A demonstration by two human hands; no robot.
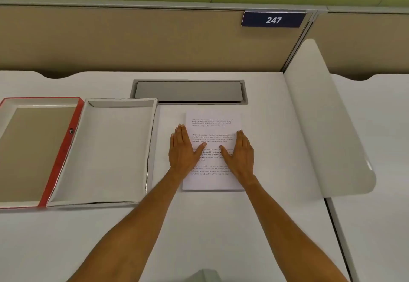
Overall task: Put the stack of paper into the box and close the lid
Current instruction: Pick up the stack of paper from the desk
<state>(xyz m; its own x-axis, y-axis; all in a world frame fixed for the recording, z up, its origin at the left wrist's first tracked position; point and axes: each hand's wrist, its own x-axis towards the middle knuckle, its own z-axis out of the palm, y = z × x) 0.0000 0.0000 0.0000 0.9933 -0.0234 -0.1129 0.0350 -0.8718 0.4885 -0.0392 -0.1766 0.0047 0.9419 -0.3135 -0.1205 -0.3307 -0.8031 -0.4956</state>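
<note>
A stack of white printed paper [213,117] lies flat on the white desk, right of centre. My left hand [182,151] rests flat on its left edge, fingers straight and together. Flat on the stack's right edge rests my right hand [240,153], its thumb pointing inward. Neither hand grips anything. To the left stands the open box: a shallow white tray [110,153] with nothing in it. Its red-edged lid [33,148] lies folded out flat further left, joined along a red spine [64,148].
A grey cable hatch [188,91] is set into the desk behind the paper. A beige partition with a blue sign "247" [273,20] closes the back. A curved white divider [327,115] rises on the right, with another desk beyond it.
</note>
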